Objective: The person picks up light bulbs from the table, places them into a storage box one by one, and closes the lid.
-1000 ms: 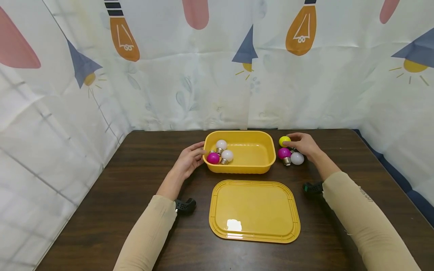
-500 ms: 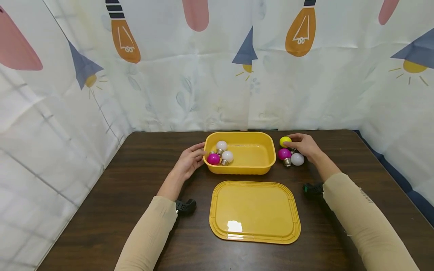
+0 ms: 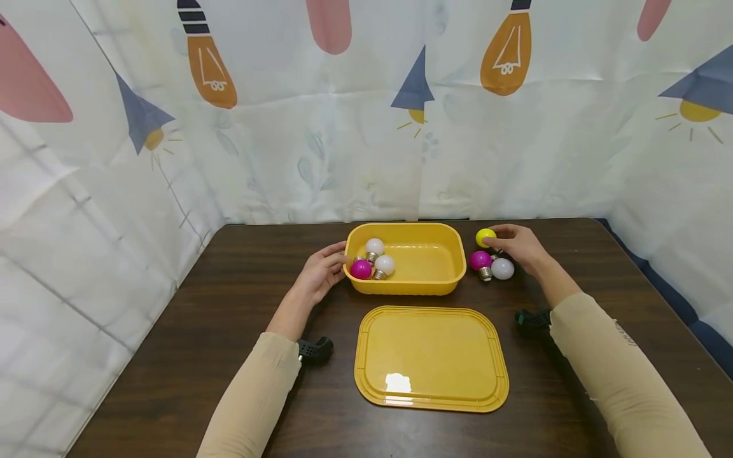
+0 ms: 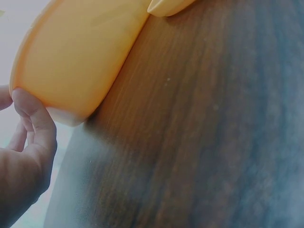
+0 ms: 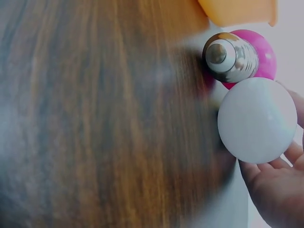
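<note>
At the left end of the yellow plastic box (image 3: pixel 406 287), my left hand (image 3: pixel 321 270) holds the rim. In the left wrist view the thumb lies against the outer wall of the box. Inside the box, two white bulbs (image 3: pixel 384 264) and a magenta bulb (image 3: pixel 361 268) lie at the left side. My right hand (image 3: pixel 518 247) pinches a yellow light bulb (image 3: pixel 485 238) between thumb and fingers, right of the box. Just in front of it lie a magenta bulb (image 3: pixel 480 259) and a white bulb (image 3: pixel 502 269). In the right wrist view the white bulb (image 5: pixel 257 120) hides the pinched one.
A yellow lid (image 3: pixel 431 359) lies flat on the dark wooden table (image 3: pixel 240 356), nearer than the box. A white printed curtain (image 3: pixel 343 159) hangs behind the table's far edge. Both forearms reach in from the front, with a black wrist strap (image 3: pixel 315 350) on the left one.
My right hand has shifted slightly right with the yellow bulb, away from the box. The left hand and the box stay in place; the head view has moved slightly.
</note>
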A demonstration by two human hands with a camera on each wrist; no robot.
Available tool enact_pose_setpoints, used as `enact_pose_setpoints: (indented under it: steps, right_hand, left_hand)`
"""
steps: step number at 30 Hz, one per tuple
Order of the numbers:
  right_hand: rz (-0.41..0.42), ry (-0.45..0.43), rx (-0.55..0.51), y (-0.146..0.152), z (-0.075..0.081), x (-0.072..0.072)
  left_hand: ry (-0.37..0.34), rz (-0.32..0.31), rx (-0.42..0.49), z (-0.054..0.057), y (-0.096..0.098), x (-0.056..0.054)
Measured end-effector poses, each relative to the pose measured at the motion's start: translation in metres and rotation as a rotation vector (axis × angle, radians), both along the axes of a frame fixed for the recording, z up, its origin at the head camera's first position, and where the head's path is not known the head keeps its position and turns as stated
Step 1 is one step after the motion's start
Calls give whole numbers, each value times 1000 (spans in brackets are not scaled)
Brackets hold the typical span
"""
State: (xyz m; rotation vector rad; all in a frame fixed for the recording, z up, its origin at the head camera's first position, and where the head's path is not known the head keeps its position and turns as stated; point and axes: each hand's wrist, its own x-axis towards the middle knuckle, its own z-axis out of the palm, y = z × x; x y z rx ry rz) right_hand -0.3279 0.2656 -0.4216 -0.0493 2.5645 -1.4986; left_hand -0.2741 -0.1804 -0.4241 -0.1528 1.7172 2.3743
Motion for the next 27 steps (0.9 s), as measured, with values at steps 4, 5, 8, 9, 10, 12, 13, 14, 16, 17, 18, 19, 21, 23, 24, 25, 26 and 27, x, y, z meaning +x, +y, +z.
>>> enact_pose_setpoints:
  steps: [4,5,8,9,10,12,13,14,16,17,18,19,21,23,24,25,26,27]
  right_hand:
    - [-2,-15,-30,0,0,2]
    - [-3,-17,-37,1,0,2]
    - [-7,-17,-55,1,1,2]
    - [-8,-17,-63,1,1,2]
    - [-9,-16,-66,2,1,2]
    - [-9,-14,-68,3,1,2]
    - [-12,-12,-70,3,1,3]
    - [-14,-11,-73,4,1,3]
    - [-15,-8,-77,4,2,3]
    - [-13,-6,-79,4,3,4]
    - [-10,-4,-79,4,4,4]
    - [-5,-2,-82,3,5,3]
    - [6,2,-77,1,8,3]
    - [13,9,-74,0,10,3]
    - [13,13,-68,0,11,3]
    - [12,17,-66,-1,12,3]
    - [10,20,-64,-1,12,3]
    - [8,23,-63,-1,13,4]
  left_hand:
    - [-1,0,-2,0,0,1]
    - [-1,2,0,0,1,1]
    - [2,2,-3,0,2,1]
    - [2,2,-3,0,3,1]
    - [2,1,-6,-1,3,1]
    - [4,-3,-14,-1,4,1]
    - [5,-6,-15,-1,4,0]
    - [7,-12,-20,-1,4,0]
    - [11,-19,-25,0,5,0]
    - [12,-20,-22,0,5,-1]
    - [12,-19,-19,0,5,-1]
    - [12,-15,-18,0,4,0]
    - [9,-6,-13,0,3,0]
    - [9,0,-9,0,1,0]
    - [10,1,-7,0,1,1]
    - [9,1,-5,0,0,1]
    - [11,-2,-3,0,0,1]
    - [9,-3,3,0,0,1]
